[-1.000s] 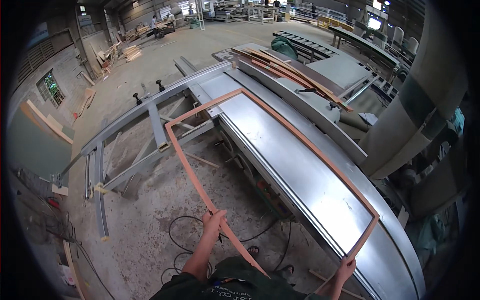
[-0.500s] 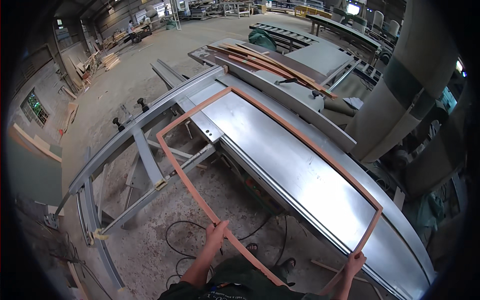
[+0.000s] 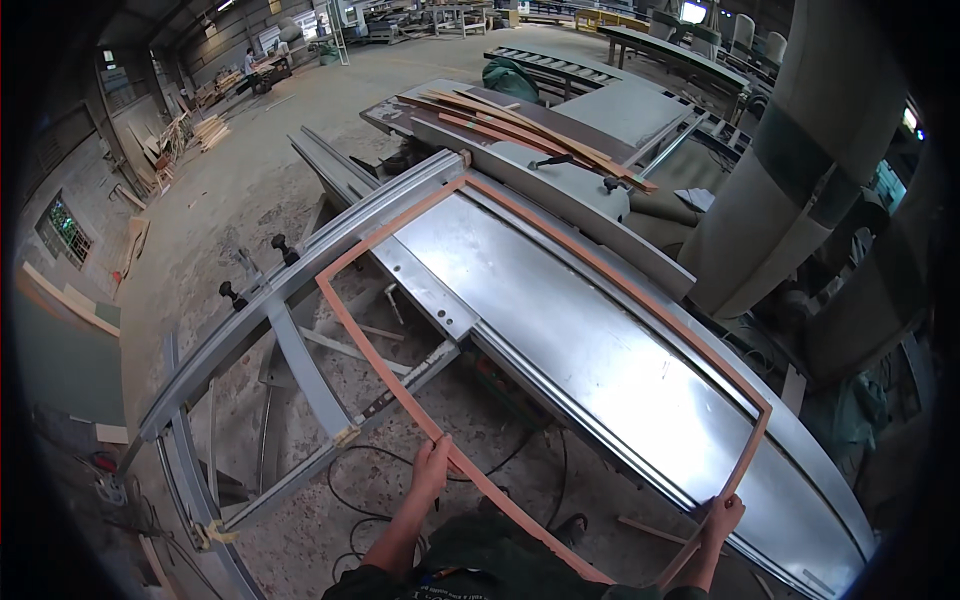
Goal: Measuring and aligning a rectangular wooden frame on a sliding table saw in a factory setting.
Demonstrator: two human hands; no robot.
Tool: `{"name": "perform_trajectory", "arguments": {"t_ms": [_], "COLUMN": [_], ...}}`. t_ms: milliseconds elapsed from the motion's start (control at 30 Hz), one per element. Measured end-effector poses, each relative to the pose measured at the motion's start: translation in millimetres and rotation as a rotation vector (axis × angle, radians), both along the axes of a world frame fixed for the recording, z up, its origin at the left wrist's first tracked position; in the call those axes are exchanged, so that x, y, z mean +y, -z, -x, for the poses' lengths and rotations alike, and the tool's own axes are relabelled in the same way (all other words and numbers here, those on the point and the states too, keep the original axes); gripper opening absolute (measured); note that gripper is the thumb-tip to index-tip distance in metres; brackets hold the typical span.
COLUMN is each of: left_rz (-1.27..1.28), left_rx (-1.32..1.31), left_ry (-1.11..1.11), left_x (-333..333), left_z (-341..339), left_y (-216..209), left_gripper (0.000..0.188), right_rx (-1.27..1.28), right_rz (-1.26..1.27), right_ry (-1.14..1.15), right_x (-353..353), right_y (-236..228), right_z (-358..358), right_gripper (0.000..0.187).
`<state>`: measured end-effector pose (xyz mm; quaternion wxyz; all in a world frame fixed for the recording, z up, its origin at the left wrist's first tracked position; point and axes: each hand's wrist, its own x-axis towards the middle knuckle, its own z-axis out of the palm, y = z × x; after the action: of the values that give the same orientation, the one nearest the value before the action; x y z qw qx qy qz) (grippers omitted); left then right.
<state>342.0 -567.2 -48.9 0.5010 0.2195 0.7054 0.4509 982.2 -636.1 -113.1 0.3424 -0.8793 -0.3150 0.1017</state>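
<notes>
A large reddish-brown wooden frame, a long rectangle, lies slanting over a sliding-table saw. Its far long side runs along the bright metal saw table, and its near side reaches back toward my body. My left hand is closed around the near long side. A short dark thing pokes out below that hand, too small to name. At the near right, my right hand grips the short end bar, above the table's edge. The far left corner of the frame rests against or very near the grey metal crosscut fence.
Beyond the table stands a long upright fence, with loose wood strips behind it. A thick duct rises at right. The metal outrigger spans the left, and a black cable lies on the floor.
The crosscut fence, outrigger and sliding plate have shifted nearer and to the right against the frame. My hands keep their hold on the frame. The view has turned slightly.
</notes>
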Motion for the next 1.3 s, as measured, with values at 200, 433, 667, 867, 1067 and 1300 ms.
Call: {"name": "perform_trajectory", "arguments": {"t_ms": [200,433,667,867,1067,1300], "left_rz": [0.125,0.207,0.235,0.26,0.304,0.308], "left_rx": [-0.002,0.006,-0.011,-0.031,-0.095,0.215], "left_ry": [0.064,0.096,0.134,0.157,0.255,0.582], "left_x": [1.4,-17.0,-30.0,-30.4,-29.4,24.5], "left_z": [-27.3,-70.3,-92.8,-94.2,-88.3,27.4], "left_y": [-1.8,-20.3,-51.2,-57.6,-74.6,-90.8], "left_gripper": [0.049,0.051,0.05,0.048,0.049,0.058], "right_rx": [0.102,0.165,0.169,0.101,-0.05,-0.185], "right_rz": [0.111,-0.044,-0.021,-0.01,0.149,0.277], "right_ry": [-0.002,0.044,0.097,0.157,0.21,0.275], "right_x": [1.5,-27.9,-47.6,-49.9,-48.1,-26.1], "right_y": [-7.1,-13.5,-39.8,-42.9,-50.6,-60.0], "right_z": [-54.8,-115.2,-137.5,-132.6,-134.8,-115.1], "right_gripper": [0.029,0.022,0.025,0.033,0.047,0.055]}}
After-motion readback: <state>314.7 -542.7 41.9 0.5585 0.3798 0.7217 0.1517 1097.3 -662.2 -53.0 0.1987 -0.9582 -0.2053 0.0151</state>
